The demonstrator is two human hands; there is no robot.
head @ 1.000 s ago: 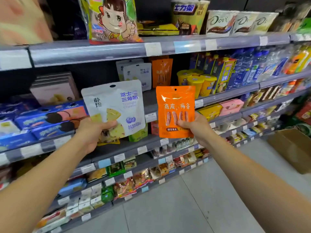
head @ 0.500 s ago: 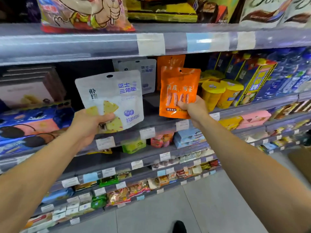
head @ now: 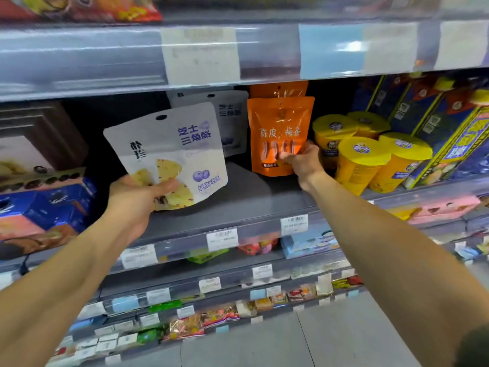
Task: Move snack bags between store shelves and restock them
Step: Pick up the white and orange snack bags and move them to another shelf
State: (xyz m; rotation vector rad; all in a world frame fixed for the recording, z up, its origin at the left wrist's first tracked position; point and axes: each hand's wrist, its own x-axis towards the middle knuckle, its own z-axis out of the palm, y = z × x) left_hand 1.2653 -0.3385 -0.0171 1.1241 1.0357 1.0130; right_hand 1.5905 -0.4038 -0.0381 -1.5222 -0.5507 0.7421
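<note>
My left hand (head: 135, 200) grips the lower corner of a white snack bag (head: 169, 147) with blue lettering and holds it upright above the grey shelf (head: 238, 205). Behind it stand two more white bags (head: 230, 112) of the same kind. My right hand (head: 301, 161) pinches the lower right corner of an orange snack bag (head: 277, 128), upright inside the shelf bay right in front of another orange bag (head: 277, 88). Whether the orange bag's bottom rests on the shelf I cannot tell.
Yellow tubs (head: 362, 160) and blue boxes (head: 434, 120) stand just right of the orange bags. Dark gift boxes (head: 39, 139) and blue biscuit boxes (head: 45, 207) fill the left. A shelf edge with price tags (head: 201, 54) hangs overhead. Lower shelves hold small packets.
Both hands have pushed forward into the shelf bay. The orange bag has gone from in front of the shelf edge to deep inside, against the orange bag behind. The view has closed in.
</note>
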